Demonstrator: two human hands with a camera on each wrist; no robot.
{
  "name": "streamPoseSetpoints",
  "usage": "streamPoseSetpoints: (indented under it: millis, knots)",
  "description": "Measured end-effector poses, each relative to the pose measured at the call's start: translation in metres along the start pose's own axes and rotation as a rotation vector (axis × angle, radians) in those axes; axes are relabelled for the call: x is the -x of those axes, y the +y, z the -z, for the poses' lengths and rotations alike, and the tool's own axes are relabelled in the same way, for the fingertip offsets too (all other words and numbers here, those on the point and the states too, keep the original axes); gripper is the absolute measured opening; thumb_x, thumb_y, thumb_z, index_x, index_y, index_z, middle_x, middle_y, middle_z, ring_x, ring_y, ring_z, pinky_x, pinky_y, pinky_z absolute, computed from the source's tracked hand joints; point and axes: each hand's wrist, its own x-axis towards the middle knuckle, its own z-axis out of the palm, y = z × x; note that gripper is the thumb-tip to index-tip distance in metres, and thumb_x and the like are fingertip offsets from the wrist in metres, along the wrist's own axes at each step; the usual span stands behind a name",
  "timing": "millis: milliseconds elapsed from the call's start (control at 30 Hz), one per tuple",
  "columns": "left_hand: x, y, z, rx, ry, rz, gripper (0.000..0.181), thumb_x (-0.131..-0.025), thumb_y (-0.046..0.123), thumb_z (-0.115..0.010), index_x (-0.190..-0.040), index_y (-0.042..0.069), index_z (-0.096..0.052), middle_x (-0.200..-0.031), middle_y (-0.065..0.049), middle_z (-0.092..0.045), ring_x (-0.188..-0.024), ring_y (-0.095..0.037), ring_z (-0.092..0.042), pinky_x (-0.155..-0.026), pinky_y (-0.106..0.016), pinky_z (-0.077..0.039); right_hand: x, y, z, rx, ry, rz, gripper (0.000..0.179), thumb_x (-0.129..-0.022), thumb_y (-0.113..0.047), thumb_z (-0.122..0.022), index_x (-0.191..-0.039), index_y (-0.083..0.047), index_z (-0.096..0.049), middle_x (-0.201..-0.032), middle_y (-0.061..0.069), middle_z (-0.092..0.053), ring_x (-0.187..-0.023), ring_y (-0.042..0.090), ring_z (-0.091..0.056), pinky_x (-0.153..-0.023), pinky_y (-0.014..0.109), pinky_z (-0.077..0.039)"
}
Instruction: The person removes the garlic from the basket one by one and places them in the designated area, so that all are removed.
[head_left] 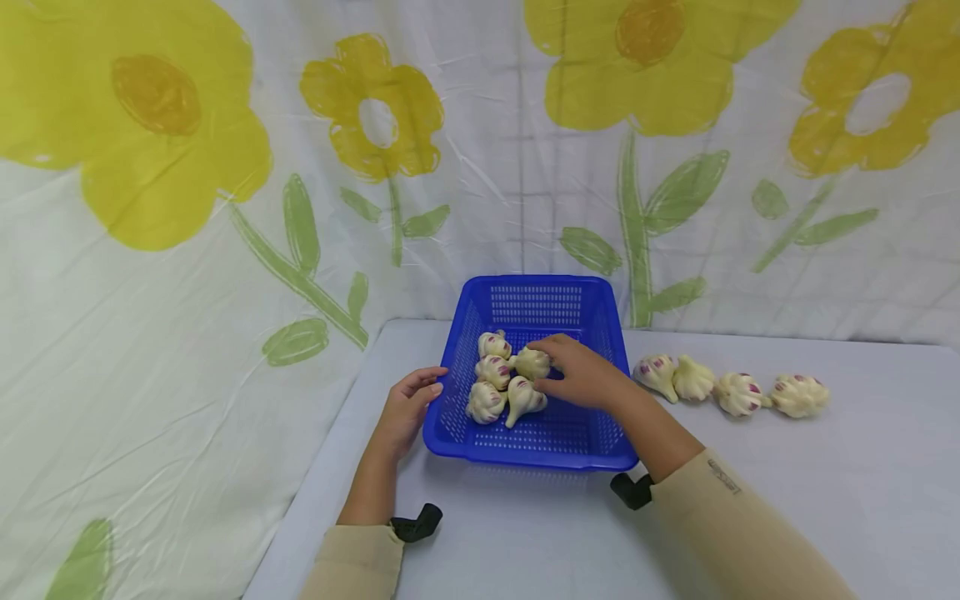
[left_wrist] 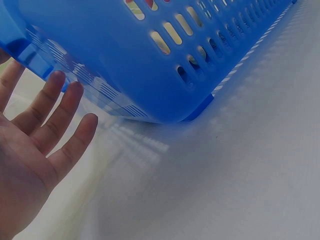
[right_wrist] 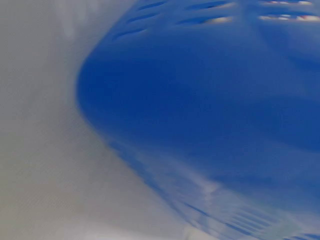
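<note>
The left hand [head_left: 403, 415] has its fingers spread and loosely straight, their tips at the left rim of a blue basket [head_left: 525, 460]. Inside it, right of those fingers, three garlic bulbs [head_left: 492, 372] lie in a column, with a fourth bulb [head_left: 526, 400] just beside them. The right hand [head_left: 581, 371] pinches a fifth bulb [head_left: 533, 364] in the basket, thumb and forefinger curled on either side of it. Right of these fingers, outside the basket, four more bulbs [head_left: 738, 393] lie in a row on the table [head_left: 862, 483].
</note>
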Motion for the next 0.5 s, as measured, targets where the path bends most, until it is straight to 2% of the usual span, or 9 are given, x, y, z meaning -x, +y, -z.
streamPoseSetpoints:
  millis: [167, 367, 500]
  knots:
    - [-0.0003, -0.0007, -0.0005, 0.003, 0.011, 0.009, 0.023, -0.092, 0.009, -0.061, -0.113, 0.011, -0.069, -0.104, -0.003, -0.06, -0.092, -0.013, -0.061, -0.075, -0.024, -0.054, -0.003, 0.0026, -0.0078, 0.076, -0.069, -0.013, 0.067, -0.089, -0.033, -0.07, -0.148, -0.012, -0.044, -0.153, 0.022, -0.036, -0.14, 0.043, -0.037, -0.108, 0.061, -0.036]
    - [-0.002, -0.0031, -0.0003, 0.014, 0.004, 0.011, 0.022, -0.092, 0.008, -0.061, -0.11, 0.017, -0.07, -0.104, -0.002, -0.06, -0.092, -0.013, -0.06, -0.075, -0.024, -0.054, -0.0012, 0.002, -0.0097, 0.094, -0.151, -0.045, 0.068, -0.09, -0.035, -0.069, -0.15, -0.016, -0.042, -0.157, 0.02, -0.031, -0.143, 0.042, -0.031, -0.109, 0.062, -0.034]
    - [-0.0032, -0.0051, -0.0001, 0.018, 0.009, 0.014, 0.022, -0.092, 0.008, -0.061, -0.107, 0.022, -0.071, -0.104, -0.002, -0.06, -0.093, -0.013, -0.06, -0.076, -0.024, -0.054, -0.0008, 0.0014, -0.01, 0.106, -0.177, -0.05, 0.067, -0.091, -0.035, -0.068, -0.15, -0.017, -0.041, -0.158, 0.02, -0.03, -0.144, 0.043, -0.029, -0.11, 0.061, -0.033]
